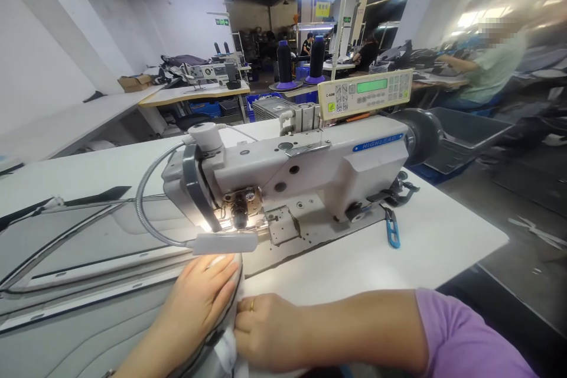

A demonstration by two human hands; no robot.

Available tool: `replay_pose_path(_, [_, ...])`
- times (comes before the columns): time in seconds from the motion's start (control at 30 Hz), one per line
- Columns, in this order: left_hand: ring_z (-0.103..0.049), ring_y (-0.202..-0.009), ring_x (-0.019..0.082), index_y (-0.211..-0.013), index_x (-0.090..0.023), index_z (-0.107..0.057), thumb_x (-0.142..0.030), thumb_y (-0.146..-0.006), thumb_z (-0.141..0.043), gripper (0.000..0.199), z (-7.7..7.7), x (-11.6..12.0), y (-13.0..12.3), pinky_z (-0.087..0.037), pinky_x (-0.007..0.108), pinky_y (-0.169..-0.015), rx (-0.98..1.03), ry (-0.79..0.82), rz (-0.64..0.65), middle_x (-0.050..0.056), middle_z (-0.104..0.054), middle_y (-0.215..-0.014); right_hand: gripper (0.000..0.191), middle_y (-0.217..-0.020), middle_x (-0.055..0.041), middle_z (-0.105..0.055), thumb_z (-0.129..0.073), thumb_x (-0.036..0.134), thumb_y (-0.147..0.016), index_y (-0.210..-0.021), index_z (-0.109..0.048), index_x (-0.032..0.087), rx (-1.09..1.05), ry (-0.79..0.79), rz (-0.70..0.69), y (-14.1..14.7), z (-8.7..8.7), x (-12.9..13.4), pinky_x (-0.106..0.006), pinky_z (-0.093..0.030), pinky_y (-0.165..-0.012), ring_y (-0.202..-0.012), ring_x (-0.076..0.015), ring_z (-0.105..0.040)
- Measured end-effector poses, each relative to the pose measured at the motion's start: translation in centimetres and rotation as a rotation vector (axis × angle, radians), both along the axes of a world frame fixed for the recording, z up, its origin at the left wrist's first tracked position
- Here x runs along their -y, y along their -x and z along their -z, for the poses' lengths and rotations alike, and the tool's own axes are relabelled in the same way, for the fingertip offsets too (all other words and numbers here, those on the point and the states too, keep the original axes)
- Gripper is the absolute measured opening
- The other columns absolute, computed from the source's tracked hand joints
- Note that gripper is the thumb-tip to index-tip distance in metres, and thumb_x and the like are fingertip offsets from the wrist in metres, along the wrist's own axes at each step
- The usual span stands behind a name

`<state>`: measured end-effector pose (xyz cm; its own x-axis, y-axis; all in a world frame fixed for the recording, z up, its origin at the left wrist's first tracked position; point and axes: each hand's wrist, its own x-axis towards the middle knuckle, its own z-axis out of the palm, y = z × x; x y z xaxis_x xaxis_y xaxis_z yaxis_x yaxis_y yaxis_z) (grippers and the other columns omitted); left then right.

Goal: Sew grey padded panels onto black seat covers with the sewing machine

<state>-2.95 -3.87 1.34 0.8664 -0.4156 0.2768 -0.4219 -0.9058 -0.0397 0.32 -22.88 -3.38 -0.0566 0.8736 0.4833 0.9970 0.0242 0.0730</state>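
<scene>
My left hand (201,289) lies flat on a grey stitched cover (110,313), fingers stretched toward the needle area of a sewing machine (301,165). At the cover's right edge, my right hand (266,331) is closed, its fingers curled on the dark-edged fabric border. White material (225,351) hangs below that edge. The grey cover spreads over the left of the table, with pale strips and dark piping along it. A lamp on a bendy metal neck (225,243) sits just above my left fingertips, partly hiding the needle area.
Blue thread snips (392,230) lie on the white table (345,271) right of the machine. A control panel (367,93) tops the machine; thread cones (284,65) stand behind. A grey bin (465,133) is at the right. A co-worker (491,65) sits at the far right.
</scene>
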Motion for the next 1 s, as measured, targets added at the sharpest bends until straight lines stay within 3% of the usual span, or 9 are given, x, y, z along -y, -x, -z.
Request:
replay_pose_path(0.23, [-0.057,-0.096,0.023,-0.102,-0.026,-0.064,-0.033,-0.096,-0.037,0.029,-0.9,0.5,-1.4,-0.042,0.036,-0.081,-0.079,0.042,-0.063,0.003,-0.067,-0.11,0.021,-0.067,0.0011,-0.053,-0.061,0.013,-0.077,-0.062,-0.046,0.018,-0.075,0.054,0.032,-1.0,-0.2,-0.2,-0.024,-0.046,-0.074,-0.065,-0.0128,-0.047])
replay_pose_path(0.4, [-0.058,-0.088,0.022,-0.089,-0.025,-0.064,-0.031,-0.095,-0.037,0.029,-1.3,0.6,-2.2,-0.039,0.035,-0.079,-0.052,0.034,-0.08,0.003,-0.067,-0.093,0.023,-0.068,0.0011,-0.055,-0.054,0.008,-0.082,-0.063,-0.043,0.018,-0.063,0.052,0.095,-1.6,-0.1,-0.6,-0.028,-0.046,-0.072,-0.068,-0.0135,-0.048])
replay_pose_path(0.57, [-0.052,-0.063,0.016,-0.067,-0.021,-0.056,-0.026,-0.095,-0.036,0.035,-1.4,0.4,-3.2,-0.034,0.03,-0.061,-0.066,0.018,-0.106,0.0,-0.059,-0.066,0.022,-0.069,0.001,-0.055,-0.061,0.016,-0.075,-0.064,-0.042,0.018,-0.092,0.07,0.142,-1.8,-0.6,-0.6,-0.029,-0.044,-0.074,-0.068,-0.0133,-0.046])
replay_pose_path(0.77, [-0.048,-0.058,0.015,-0.063,-0.02,-0.054,-0.023,-0.095,-0.032,0.039,-1.9,0.3,-4.9,-0.037,0.03,-0.061,0.038,0.087,-0.006,0.0,-0.055,-0.059,0.013,-0.076,-0.0031,-0.058,-0.057,0.017,-0.074,-0.066,-0.046,0.017,-0.128,0.092,0.147,-2.4,-0.9,-0.5,-0.031,-0.043,-0.075,-0.073,-0.0155,-0.048])
replay_pose_path(0.83, [-0.053,-0.063,0.016,-0.07,-0.021,-0.062,-0.024,-0.095,-0.032,0.039,-2.6,-0.2,-4.0,-0.042,0.029,-0.064,0.012,0.124,0.0,0.0,-0.061,-0.064,0.009,-0.077,-0.0042,-0.06,-0.057,0.017,-0.07,-0.068,-0.049,0.017,-0.199,0.055,0.148,-2.3,-1.0,-0.3,-0.031,-0.043,-0.075,-0.072,-0.0159,-0.049])
replay_pose_path(0.9, [-0.06,-0.078,0.017,-0.093,-0.025,-0.067,-0.028,-0.094,-0.036,0.031,-3.5,-1.2,-2.1,-0.048,0.029,-0.073,-0.052,0.137,0.026,0.001,-0.07,-0.086,0.004,-0.075,-0.0031,-0.06,-0.055,0.015,-0.069,-0.072,-0.052,0.016,-0.333,-0.034,0.191,-1.8,-1.2,-0.1,-0.028,-0.044,-0.074,-0.068,-0.0146,-0.05])
replay_pose_path(0.93, [-0.062,-0.089,0.019,-0.108,-0.028,-0.065,-0.029,-0.092,-0.041,0.029,-3.8,-1.7,-0.9,-0.05,0.03,-0.08,-0.084,0.124,0.046,0.002,-0.07,-0.102,0.007,-0.073,-0.002,-0.06,-0.053,0.015,-0.07,-0.076,-0.054,0.016,-0.397,-0.092,0.207,-1.5,-1.3,0.0,-0.026,-0.044,-0.071,-0.066,-0.014,-0.051])
replay_pose_path(1.0, [-0.06,-0.105,0.021,-0.125,-0.032,-0.056,-0.024,-0.084,-0.05,0.042,-4.1,-2.9,1.6,-0.05,0.031,-0.088,-0.096,0.076,0.056,0.002,-0.064,-0.122,0.017,-0.072,-0.0009,-0.059,-0.051,0.021,-0.075,-0.089,-0.059,0.017,-0.466,-0.185,0.186,-0.8,-1.4,0.1,-0.024,-0.044,-0.062,-0.062,-0.0136,-0.052])
